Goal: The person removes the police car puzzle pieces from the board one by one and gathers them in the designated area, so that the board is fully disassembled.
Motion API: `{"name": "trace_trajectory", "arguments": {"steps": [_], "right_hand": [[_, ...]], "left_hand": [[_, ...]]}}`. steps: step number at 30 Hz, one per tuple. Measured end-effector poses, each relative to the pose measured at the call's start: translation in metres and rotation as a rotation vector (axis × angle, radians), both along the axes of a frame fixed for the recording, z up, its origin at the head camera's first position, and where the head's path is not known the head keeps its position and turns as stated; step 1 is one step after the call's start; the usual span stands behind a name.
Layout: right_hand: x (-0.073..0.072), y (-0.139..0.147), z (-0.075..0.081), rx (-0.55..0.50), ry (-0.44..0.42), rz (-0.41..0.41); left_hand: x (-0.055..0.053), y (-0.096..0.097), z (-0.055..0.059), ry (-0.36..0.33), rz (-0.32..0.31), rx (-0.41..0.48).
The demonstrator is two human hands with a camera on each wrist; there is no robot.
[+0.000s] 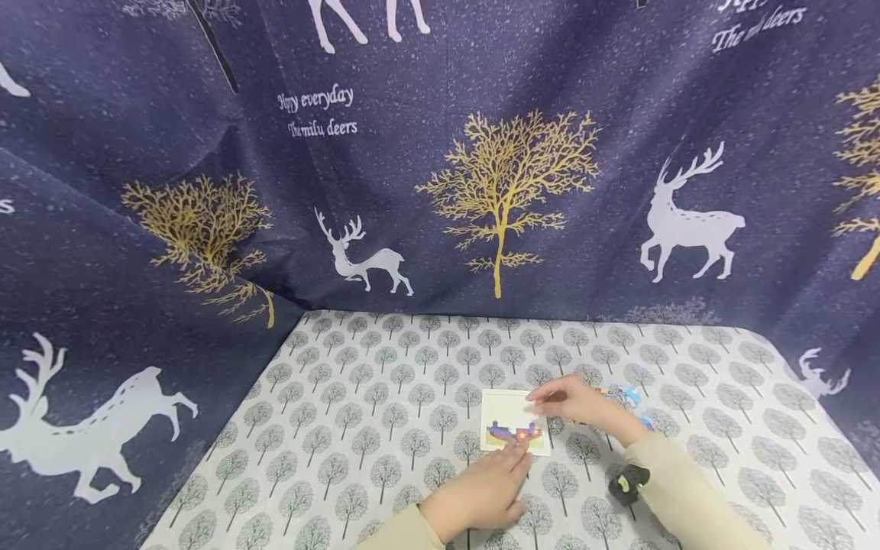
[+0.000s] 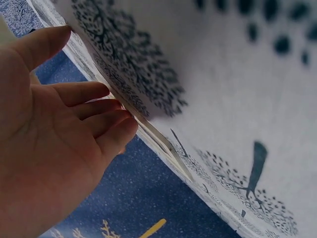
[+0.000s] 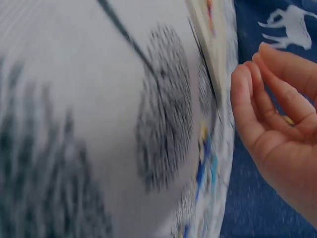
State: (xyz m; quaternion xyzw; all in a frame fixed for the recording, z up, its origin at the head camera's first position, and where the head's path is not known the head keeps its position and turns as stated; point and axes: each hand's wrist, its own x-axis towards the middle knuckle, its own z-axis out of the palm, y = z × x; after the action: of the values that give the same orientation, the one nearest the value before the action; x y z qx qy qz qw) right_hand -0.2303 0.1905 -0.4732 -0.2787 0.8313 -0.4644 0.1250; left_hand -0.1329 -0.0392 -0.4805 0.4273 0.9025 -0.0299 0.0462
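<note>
A small pale puzzle board (image 1: 505,399) lies on the table, with colourful puzzle pieces (image 1: 498,432) across its lower part and a bare upper part. My left hand (image 1: 481,495) reaches in from the front, its extended fingertips over the board's lower edge. In the left wrist view those fingers (image 2: 116,134) are nearly straight beside the board's thin edge. Above the board's right side hovers my right hand (image 1: 584,403). Its fingers (image 3: 242,94) are loosely bent in the right wrist view, apart from the board, and I see nothing held between them.
Loose colourful pieces (image 1: 627,395) lie right of the board, partly hidden behind the right forearm. A tree-patterned cloth (image 1: 330,435) covers the table. Dark blue fabric with deer and trees (image 1: 412,168) hangs behind and at the left. A black object (image 1: 627,484) sits on the right sleeve.
</note>
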Motion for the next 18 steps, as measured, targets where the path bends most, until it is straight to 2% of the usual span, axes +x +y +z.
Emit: {"name": "trace_trajectory", "arguments": {"steps": [7,12,18], "right_hand": [[-0.005,-0.029,-0.01,0.022,-0.003,0.095],[-0.008,-0.044,-0.014,0.049,-0.05,0.103],[-0.012,-0.057,-0.016,0.117,-0.042,0.085]], "left_hand": [[0.002,0.0,-0.002,0.004,0.007,-0.023],[0.003,0.0,0.0,0.015,0.0,-0.033],[0.004,0.0,0.003,0.035,-0.016,-0.046]]}}
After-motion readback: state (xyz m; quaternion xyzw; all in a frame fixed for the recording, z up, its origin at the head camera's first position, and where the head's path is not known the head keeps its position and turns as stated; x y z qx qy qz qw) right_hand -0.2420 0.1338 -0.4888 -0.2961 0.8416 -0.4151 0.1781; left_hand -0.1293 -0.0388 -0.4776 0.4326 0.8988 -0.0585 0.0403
